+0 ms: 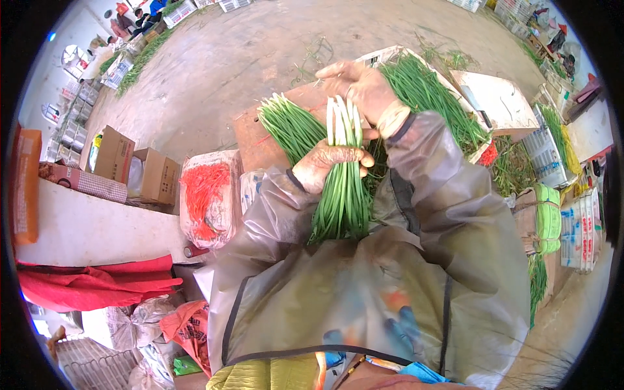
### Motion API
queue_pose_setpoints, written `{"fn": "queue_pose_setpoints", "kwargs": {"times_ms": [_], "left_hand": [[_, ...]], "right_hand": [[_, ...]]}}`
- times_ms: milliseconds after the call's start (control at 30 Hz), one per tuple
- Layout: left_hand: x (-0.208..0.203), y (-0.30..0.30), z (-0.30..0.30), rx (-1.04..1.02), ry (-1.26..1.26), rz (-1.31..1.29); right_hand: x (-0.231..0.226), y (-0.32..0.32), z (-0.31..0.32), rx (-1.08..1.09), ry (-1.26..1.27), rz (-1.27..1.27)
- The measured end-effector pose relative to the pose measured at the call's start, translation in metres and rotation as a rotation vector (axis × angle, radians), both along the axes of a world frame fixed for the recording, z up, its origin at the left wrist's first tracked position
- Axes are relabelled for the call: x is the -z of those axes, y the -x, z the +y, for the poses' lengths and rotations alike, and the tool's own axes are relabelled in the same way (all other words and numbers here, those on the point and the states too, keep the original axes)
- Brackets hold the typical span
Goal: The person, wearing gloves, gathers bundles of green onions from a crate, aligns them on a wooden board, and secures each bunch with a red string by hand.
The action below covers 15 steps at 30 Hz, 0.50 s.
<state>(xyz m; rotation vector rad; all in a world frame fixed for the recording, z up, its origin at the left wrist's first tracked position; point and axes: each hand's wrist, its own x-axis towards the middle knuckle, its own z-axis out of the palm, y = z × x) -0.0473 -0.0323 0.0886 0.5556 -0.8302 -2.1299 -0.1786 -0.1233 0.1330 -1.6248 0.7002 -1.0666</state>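
Note:
My left hand (pixel 328 162) is closed around a bunch of garlic chives (pixel 344 195), its white stem ends pointing up and its green leaves hanging toward my lap. Just above and right of the white ends, my right hand (pixel 364 91) has its fingers stretched out and appears to hold nothing. Pale gloves seem to cover both hands. Behind the left hand, another bunch of chives (pixel 292 127) lies on a reddish-brown board (pixel 250 140). A long pile of loose chives (pixel 429 91) fills a crate to the right of my right hand.
Orange-red ties (pixel 207 195) lie on a wrapped stack to the left. A knife (pixel 476 104) rests on a white board (pixel 507 101) at the right. Cardboard boxes (pixel 153 172) stand at the left, a green bundle (pixel 548 218) and a crate (pixel 580 227) at the far right.

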Motion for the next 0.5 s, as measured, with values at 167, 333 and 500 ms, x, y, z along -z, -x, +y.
{"fn": "queue_pose_setpoints", "kwargs": {"times_ms": [167,333,500], "left_hand": [[0.014,-0.004,-0.003,-0.036,0.057,-0.006],[-0.001,-0.017,-0.027,-0.165,0.424,-0.105],[-0.063,-0.055,-0.059,-0.547,0.804,-0.137]], "right_hand": [[-0.019,-0.002,0.009,-0.29,0.01,0.275],[-0.014,-0.009,-0.006,-0.317,0.101,0.0],[-0.033,0.047,-0.038,0.189,0.341,0.053]]}}
